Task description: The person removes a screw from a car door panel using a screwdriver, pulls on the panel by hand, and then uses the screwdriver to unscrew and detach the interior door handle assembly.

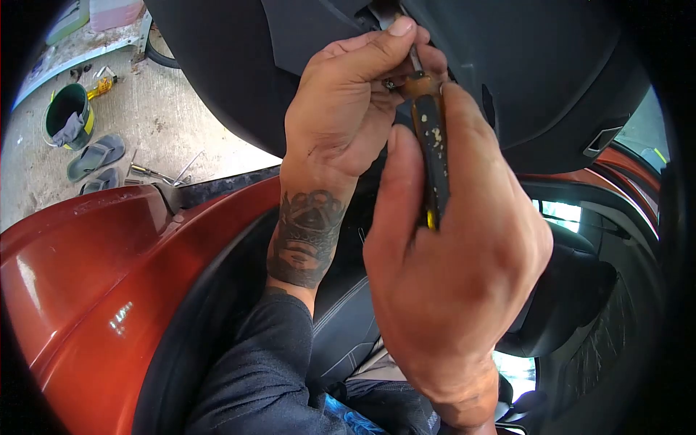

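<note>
My right hand [457, 246] is wrapped round the worn black-and-amber handle of a screwdriver [433, 141], which points up and away from me. My left hand [344, 101] is closed around the screwdriver's metal shaft, its thumb and fingertips near the tip. Both hands are close against a dark plastic trim panel [536, 65] of a car. By the fingertips is a small recess in the panel [380, 11]; the screwdriver's tip and what it meets there are mostly hidden. A dark sleeve [254, 362] covers my upper left arm.
Orange car bodywork [80, 268] and a black seal [188, 326] run along the left. Below are black seats [344, 319]. On the concrete floor [210, 123] are a bucket with a cloth [70, 119], slippers [96, 156], a yellow-handled tool [101, 88] and metal tools [156, 174].
</note>
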A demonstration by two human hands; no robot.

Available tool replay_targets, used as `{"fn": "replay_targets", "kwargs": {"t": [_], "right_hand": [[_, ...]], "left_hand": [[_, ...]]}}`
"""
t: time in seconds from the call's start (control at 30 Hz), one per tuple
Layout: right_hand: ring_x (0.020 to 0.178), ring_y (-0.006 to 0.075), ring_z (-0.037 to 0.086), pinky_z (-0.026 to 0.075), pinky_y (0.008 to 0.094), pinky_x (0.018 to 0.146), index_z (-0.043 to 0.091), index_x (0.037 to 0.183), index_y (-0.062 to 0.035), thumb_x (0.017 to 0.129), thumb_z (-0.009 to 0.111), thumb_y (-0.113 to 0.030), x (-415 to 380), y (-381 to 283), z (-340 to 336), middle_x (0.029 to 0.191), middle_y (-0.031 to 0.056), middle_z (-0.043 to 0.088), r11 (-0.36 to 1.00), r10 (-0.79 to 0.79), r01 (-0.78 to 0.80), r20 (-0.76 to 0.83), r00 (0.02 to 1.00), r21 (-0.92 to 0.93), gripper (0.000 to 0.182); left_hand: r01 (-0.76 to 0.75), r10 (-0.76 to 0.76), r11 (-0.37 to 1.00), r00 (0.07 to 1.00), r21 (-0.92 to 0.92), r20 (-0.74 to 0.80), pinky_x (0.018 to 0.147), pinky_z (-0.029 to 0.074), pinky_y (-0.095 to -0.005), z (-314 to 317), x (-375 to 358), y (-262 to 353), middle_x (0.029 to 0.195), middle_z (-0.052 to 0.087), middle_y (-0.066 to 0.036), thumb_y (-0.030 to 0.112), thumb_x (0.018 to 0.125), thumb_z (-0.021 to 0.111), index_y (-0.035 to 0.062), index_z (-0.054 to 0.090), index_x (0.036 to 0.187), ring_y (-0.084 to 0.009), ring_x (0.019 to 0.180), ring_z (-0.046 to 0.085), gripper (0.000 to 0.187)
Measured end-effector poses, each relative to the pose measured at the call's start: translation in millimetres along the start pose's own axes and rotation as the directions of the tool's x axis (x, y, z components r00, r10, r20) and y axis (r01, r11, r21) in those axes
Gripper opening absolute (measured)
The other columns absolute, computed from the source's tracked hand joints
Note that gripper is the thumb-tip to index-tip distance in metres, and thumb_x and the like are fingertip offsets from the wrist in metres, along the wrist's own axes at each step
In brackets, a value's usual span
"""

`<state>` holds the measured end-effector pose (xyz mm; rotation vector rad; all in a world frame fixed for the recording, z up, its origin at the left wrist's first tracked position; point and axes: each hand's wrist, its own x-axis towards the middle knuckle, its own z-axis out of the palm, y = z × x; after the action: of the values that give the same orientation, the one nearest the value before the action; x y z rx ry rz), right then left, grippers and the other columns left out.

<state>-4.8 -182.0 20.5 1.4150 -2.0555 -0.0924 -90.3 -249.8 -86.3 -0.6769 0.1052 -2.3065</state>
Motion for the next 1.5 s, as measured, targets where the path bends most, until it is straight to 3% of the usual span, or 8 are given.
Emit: {"fn": "replay_targets", "kwargs": {"t": [0.27,0.37,0.53,0.67,0.8,0.97,1.07,1.5], "right_hand": [[0.042,0.0229,0.051,0.037,0.0318,0.043,0.063,0.082,0.0082,0.09,0.057,-0.012,18,-12,-9,0.057,0.0133,0.056,0.978,0.161,-0.182,0.18,0.97,0.106,0.022],[0.042,0.0111,0.042,0.03,0.0276,0.041,0.061,0.072,0.0068,0.093,0.055,-0.016,20,-18,-18,0.052,0.004,0.051,0.599,0.534,-0.676,0.415,0.737,0.43,0.031],[0.063,0.0163,0.063,0.049,0.0266,0.056,0.058,0.113,0.0094,0.089,0.058,-0.006,3,-14,-5,0.075,0.0121,0.065,0.927,0.269,-0.289,0.112,0.957,0.239,0.029],[0.09,0.0307,0.069,0.056,0.0339,0.079,0.059,0.116,0.0066,0.082,0.062,0.005,-1,6,-8,0.097,0.018,0.068,0.978,-0.206,0.206,0.022,0.978,0.024,0.034],[0.088,0.0255,0.07,0.057,0.0298,0.072,0.063,0.111,0.0044,0.085,0.067,-0.006,3,7,-6,0.099,0.0166,0.069,0.986,-0.167,0.167,-0.051,0.985,-0.001,0.029],[0.073,0.0168,0.071,0.054,0.0239,0.061,0.067,0.104,-0.0026,0.087,0.07,-0.02,14,-17,-22,0.083,0.0104,0.071,0.965,0.257,-0.258,-0.015,0.966,-0.058,0.025],[0.072,0.0168,0.071,0.054,0.0239,0.061,0.067,0.104,-0.0024,0.087,0.07,-0.02,9,-13,-21,0.082,0.0105,0.071,0.983,0.179,-0.18,-0.027,0.983,-0.029,0.025],[0.071,0.0169,0.071,0.054,0.0239,0.06,0.066,0.103,-0.0014,0.086,0.07,-0.02,7,8,-10,0.081,0.0106,0.071,1.0,0.014,-0.014,-0.007,1.0,-0.006,0.025]], "left_hand": [[0.229,-0.238,0.941,0.971,-0.249,-0.007,0.084,0.05,-0.0327,17,-8,24,0.092,0.068,-0.015,0.018,0.095,0.057,-0.0003,0.063,0.101,-0.0212,0.086,0.064,0.021],[0.245,-0.245,0.943,0.969,-0.225,0.028,0.085,0.051,-0.0337,9,-4,22,0.096,0.068,-0.017,0.017,0.095,0.055,-0.0015,0.062,0.105,-0.0231,0.086,0.065,0.022],[0.208,-0.239,0.957,0.961,-0.203,-0.142,0.086,0.05,-0.0333,21,-7,14,0.097,0.068,-0.015,0.018,0.095,0.056,-0.0024,0.062,0.105,-0.0226,0.085,0.065,0.024],[0.136,-0.135,0.991,0.967,-0.014,-0.214,0.081,0.049,-0.0291,28,-13,14,0.095,0.069,-0.012,0.021,0.095,0.057,-0.0004,0.064,0.102,-0.0185,0.087,0.064,0.024],[0.142,-0.143,0.99,0.972,-0.015,-0.187,0.073,0.043,-0.0252,30,-10,17,0.097,0.07,-0.012,0.024,0.096,0.056,0.0019,0.065,0.101,-0.0143,0.088,0.064,0.024],[0.138,-0.141,0.974,0.99,-0.18,-0.002,0.073,0.043,-0.0247,21,-8,14,0.097,0.07,-0.014,0.024,0.096,0.054,0.0022,0.066,0.101,-0.0144,0.091,0.064,0.026],[0.177,-0.216,0.974,0.91,-0.139,-0.355,0.077,0.044,-0.0248,50,-9,26,0.097,0.07,-0.014,0.022,0.096,0.054,0.0014,0.065,0.102,-0.0157,0.093,0.065,0.025],[0.099,-0.13,0.964,0.985,-0.247,-0.114,0.082,0.046,-0.0279,23,-10,13,0.092,0.07,-0.011,0.017,0.093,0.058,0.0007,0.065,0.098,-0.0172,0.088,0.065,0.019]]}}
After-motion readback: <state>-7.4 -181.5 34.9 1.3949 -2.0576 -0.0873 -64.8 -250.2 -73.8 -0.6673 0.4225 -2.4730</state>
